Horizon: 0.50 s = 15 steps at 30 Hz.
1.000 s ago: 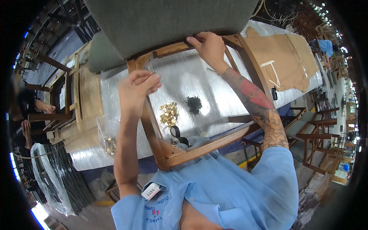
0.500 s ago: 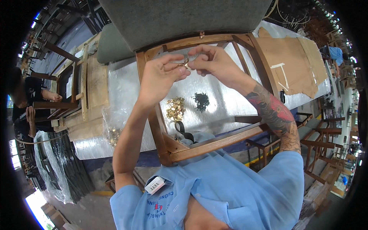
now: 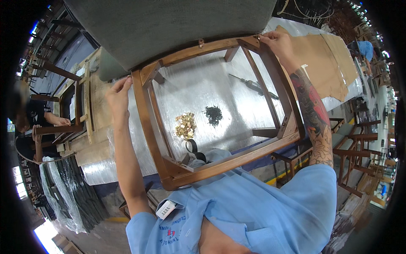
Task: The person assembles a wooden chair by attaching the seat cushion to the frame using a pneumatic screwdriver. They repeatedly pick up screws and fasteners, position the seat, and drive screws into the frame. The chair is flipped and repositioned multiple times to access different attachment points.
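Note:
A brown wooden chair frame [image 3: 237,160] lies in front of me, its far rail against a grey upholstered back [image 3: 169,29]. At the far left corner my left hand [image 3: 119,95] is closed in a pinch against the wood; whatever its fingertips hold is hidden. My right hand [image 3: 278,45] pinches a small brass-coloured piece [image 3: 258,37] at the far right corner. One small bracket [image 3: 201,43] sits on the middle of the far rail. Through the frame's opening I see a pile of brass-coloured brackets [image 3: 185,125] and a heap of black screws [image 3: 213,115].
A dark screwdriver-like tool [image 3: 252,86] lies partly behind the frame's right side rail. Brown cardboard [image 3: 323,63] covers the table's right side. A black strap loop [image 3: 191,146] is by the near rail. At left, another person [image 3: 31,114] handles a chair frame.
My hands were together over the frame with brass-coloured pieces between them. They have parted to the two far corners. The frame appears slightly further left in the view.

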### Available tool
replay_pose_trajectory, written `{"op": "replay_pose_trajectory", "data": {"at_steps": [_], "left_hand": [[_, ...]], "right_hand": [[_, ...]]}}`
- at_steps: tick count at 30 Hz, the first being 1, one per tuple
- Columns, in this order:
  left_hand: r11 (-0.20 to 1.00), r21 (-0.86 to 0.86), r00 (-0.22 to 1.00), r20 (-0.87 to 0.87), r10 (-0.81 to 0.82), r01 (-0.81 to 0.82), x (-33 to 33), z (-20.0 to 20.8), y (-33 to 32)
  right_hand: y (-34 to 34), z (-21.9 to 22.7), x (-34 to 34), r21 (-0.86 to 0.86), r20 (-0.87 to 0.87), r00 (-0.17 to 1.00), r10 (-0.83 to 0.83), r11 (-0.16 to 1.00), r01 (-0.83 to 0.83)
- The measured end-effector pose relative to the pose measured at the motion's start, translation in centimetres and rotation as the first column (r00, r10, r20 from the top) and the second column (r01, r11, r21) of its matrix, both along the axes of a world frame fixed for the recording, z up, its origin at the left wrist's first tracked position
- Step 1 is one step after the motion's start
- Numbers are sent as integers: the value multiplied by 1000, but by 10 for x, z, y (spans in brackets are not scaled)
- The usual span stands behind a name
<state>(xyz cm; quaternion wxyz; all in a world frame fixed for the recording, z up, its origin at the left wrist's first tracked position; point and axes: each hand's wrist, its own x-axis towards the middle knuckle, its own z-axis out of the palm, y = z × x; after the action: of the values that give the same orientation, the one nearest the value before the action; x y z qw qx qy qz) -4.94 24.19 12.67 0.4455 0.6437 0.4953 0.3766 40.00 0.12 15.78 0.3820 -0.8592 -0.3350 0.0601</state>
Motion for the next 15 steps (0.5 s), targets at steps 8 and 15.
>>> {"op": "replay_pose_trajectory", "data": {"at_steps": [8,15], "left_hand": [[991,-133,999,-24,-34,31,-3,12,-9],[1000,-12,1000,7,-10,10,27,15,-9]], "right_hand": [[4,-12,7,90,-108,994,28,996,-18],[-8,-22,29,130,-277,957,83,990,-49]]}}
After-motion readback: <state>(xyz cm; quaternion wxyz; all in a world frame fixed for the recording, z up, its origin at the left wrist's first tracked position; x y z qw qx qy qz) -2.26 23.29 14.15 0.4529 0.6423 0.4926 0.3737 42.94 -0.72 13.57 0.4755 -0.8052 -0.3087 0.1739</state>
